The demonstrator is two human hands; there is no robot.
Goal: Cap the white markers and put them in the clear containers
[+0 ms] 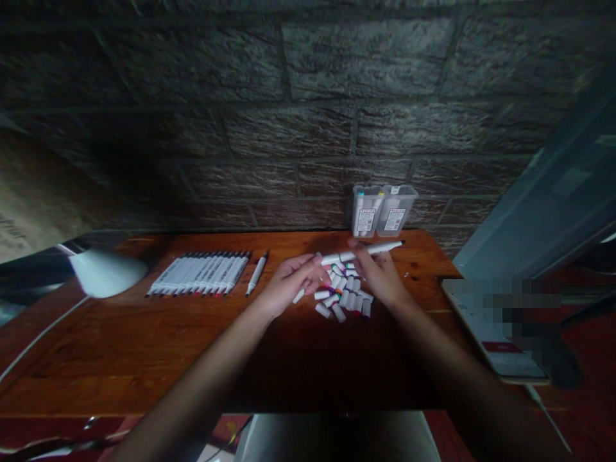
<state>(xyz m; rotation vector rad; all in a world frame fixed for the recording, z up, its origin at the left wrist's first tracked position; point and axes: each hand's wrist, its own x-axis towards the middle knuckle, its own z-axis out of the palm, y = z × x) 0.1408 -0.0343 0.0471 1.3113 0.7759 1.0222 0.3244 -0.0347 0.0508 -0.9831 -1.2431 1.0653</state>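
My right hand point(380, 273) pinches a white marker point(373, 249) that lies level above the table, its dark tip pointing right. My left hand point(291, 279) has its fingers curled around the marker's left end, near a pile of several loose marker caps point(344, 298) with coloured ends. Both hands hover just over that pile. A neat row of several capped markers point(199, 273) lies to the left, with a single marker point(256, 274) apart beside it.
Two translucent marker boxes point(382, 210) stand at the back of the wooden table point(144, 346) against a brick wall. A white lamp head point(103, 273) sits at the left. A tablet or phone point(500, 333) with a cable rests at the right edge.
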